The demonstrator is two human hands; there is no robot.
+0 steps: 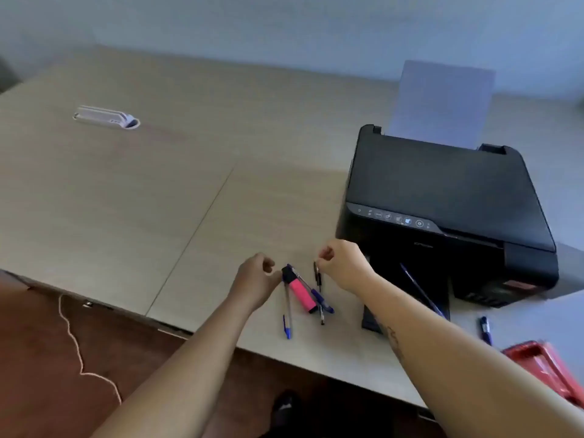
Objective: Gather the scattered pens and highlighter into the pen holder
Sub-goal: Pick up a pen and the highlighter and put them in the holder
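A pink highlighter with a black cap lies near the desk's front edge in a small heap of pens. The heap holds a clear pen with a blue cap and a purple-blue pen. My left hand is just left of the heap, fingers curled and slightly apart, thumb tip touching the highlighter's cap. My right hand pinches the top end of a thin black pen. Another blue pen lies on the printer's front tray, and one more blue pen lies further right. I cannot make out a pen holder.
A black printer with paper in its rear feed fills the right of the desk. A white plastic object sits far back left. A red item lies at the lower right. A cord trails on the floor.
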